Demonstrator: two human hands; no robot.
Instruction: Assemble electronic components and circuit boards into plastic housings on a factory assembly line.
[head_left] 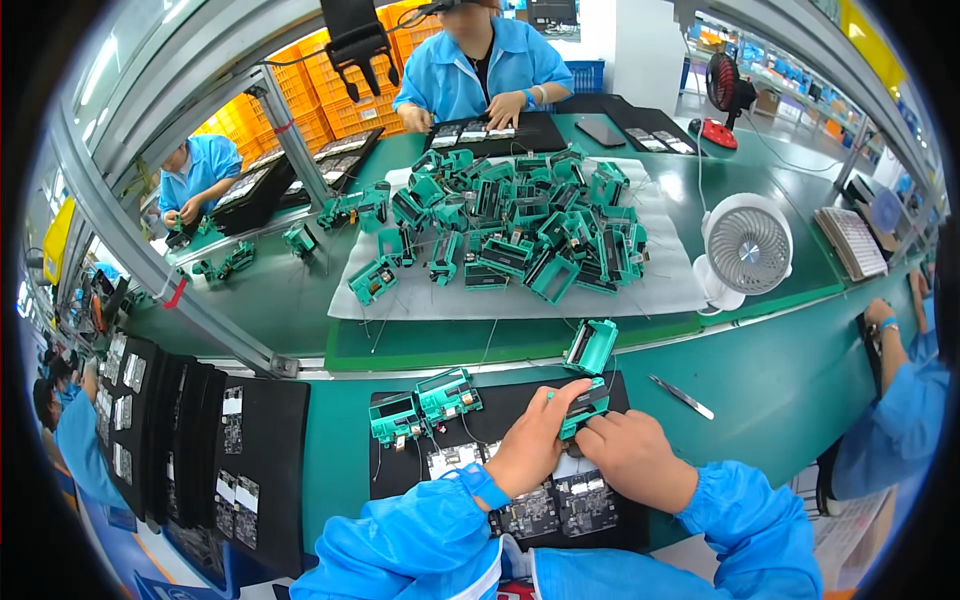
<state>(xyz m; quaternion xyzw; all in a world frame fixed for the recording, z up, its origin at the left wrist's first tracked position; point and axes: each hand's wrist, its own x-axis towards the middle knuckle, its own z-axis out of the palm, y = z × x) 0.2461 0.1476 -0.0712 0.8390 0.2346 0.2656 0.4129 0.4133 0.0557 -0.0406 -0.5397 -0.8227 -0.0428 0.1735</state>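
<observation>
My left hand (530, 438) is closed round a green plastic housing (588, 402), thumb and fingers along its side. Curled against the near end of the same housing is my right hand (638, 458); its fingertips are partly hidden. Beneath both hands lies a black mat (400, 482) with bare circuit boards (586, 502) on it, some under my wrists. Two more green housings with thin wires, one (395, 418) left of the other (448, 396), rest at the mat's far left. Another green housing (592, 346) stands just beyond my hands.
Tweezers (682, 397) lie right of the mat. Beyond a metal rail, many green housings (520, 225) are heaped on a white sheet (665, 290), beside a white fan (748, 245). Black trays of boards (275, 430) stack at left. Co-workers sit opposite (480, 65), left and right.
</observation>
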